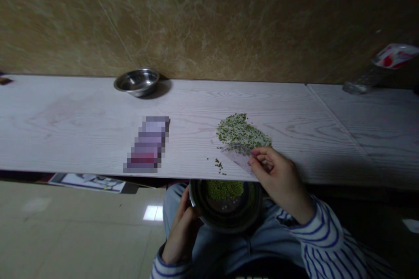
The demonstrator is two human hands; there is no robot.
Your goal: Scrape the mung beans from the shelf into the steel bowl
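Note:
My left hand (185,229) grips the side of a metal bowl (225,223), held just below the table's front edge over my lap. Green beans (225,189), probably mung beans, lie inside it. Between the thumb and fingers of my right hand (276,174) is a thin clear plastic sheet (240,157), resting low over the tabletop. Behind the sheet spreads a pile of green beans mixed with white grains (240,130). Several loose beans (218,165) are scattered left of the sheet, near the edge.
A second metal bowl (137,83) stands against the marble wall (209,22). A blurred-out, phone-shaped object (147,144) lies on the white table (81,126) to the left. At the far right, a clear plastic bottle (376,69) with a red and white label leans by the wall.

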